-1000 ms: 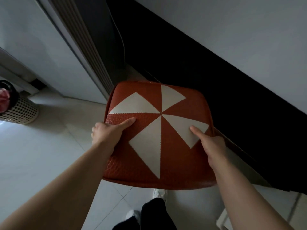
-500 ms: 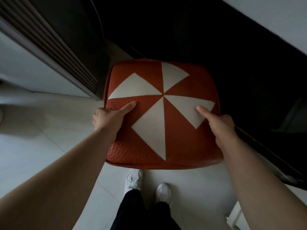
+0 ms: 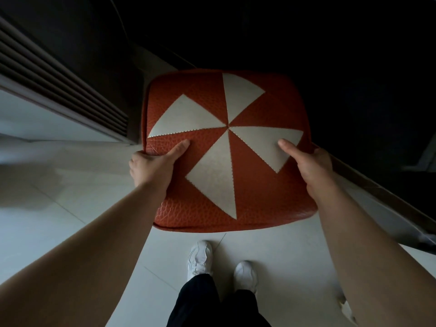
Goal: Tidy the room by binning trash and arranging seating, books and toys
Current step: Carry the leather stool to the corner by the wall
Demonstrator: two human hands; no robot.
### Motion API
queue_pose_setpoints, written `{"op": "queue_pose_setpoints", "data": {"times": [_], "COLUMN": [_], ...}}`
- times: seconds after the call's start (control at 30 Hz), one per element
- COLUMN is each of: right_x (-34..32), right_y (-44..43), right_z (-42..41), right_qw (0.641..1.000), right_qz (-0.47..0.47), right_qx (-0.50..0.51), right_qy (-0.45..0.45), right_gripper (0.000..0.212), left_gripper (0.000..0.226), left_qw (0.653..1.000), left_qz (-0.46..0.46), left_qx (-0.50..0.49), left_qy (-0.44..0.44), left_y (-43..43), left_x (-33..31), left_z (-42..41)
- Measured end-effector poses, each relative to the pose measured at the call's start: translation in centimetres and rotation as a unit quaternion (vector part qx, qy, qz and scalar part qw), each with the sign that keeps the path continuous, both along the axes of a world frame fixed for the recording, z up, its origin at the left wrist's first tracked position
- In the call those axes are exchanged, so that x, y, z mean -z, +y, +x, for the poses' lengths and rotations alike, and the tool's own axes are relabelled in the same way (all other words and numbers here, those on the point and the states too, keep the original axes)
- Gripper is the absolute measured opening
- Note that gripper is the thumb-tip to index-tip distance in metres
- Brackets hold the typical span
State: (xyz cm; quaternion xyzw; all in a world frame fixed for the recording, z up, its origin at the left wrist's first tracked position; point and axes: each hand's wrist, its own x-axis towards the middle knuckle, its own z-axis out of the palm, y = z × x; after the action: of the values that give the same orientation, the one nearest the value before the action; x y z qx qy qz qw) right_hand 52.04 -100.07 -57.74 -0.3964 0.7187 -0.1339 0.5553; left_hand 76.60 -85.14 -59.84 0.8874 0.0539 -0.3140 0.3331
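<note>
Now: I have the stool (image 3: 226, 147) between both hands, out in front of me. I judge it lifted off the floor (image 3: 59, 197), though its underside is hidden.
Stool: orange-brown grained leather with a cream pinwheel on top, the top facing up at me. It hangs ahead of my white shoes (image 3: 199, 258).
Left hand (image 3: 151, 168): clamped on the left edge. The left thumb (image 3: 181, 147) lies flat on top and the fingers wrap down the side, mostly out of sight.
Right hand (image 3: 313, 166): the same grip on the right edge, with the right thumb (image 3: 287, 146) on a cream triangle and the fingers curled under the rim.
Why this hold: opposite sides and thumbs on top keep a wide, soft-sided seat level and stop it swinging.
Surroundings: a slatted panel (image 3: 59, 83) lies to the left and a dark unit (image 3: 354, 67) runs along the right. The stool's far edge points into the corner between them.
Step in hand: probably carrying the seat to its place in that corner.
Next move: lower it evenly and square it to the wall line.
Risk: the leather looks slippery, and the right side sits near the dark unit's edge.
</note>
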Motion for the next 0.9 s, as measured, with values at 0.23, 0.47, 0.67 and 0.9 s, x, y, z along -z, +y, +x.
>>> {"op": "queue_pose_setpoints", "data": {"times": [0.23, 0.47, 0.67, 0.9], "right_x": [1.8, 4.0, 7.2, 6.8], "right_y": [-0.8, -0.7, 0.2, 1.3], "right_z": [1.1, 0.4, -1.3, -1.0], "right_qw": [1.0, 0.995, 0.991, 0.981], "right_qz": [-0.011, -0.021, -0.009, 0.008], "right_qx": [-0.01, -0.036, -0.05, -0.096], "right_qy": [0.021, 0.086, 0.126, 0.171], "right_gripper": [0.109, 0.132, 0.132, 0.141], "left_gripper": [0.122, 0.116, 0.111, 0.117], "left_qw": [1.0, 0.999, 0.998, 0.994], "left_qz": [0.004, 0.03, 0.05, 0.087], "left_qx": [-0.011, 0.022, 0.038, 0.063], "left_qy": [-0.012, -0.01, -0.006, -0.001], "left_y": [0.1, 1.1, 2.6, 2.8], "left_x": [2.3, 2.1, 3.1, 2.7], "left_z": [0.5, -1.5, -2.6, -3.2]}}
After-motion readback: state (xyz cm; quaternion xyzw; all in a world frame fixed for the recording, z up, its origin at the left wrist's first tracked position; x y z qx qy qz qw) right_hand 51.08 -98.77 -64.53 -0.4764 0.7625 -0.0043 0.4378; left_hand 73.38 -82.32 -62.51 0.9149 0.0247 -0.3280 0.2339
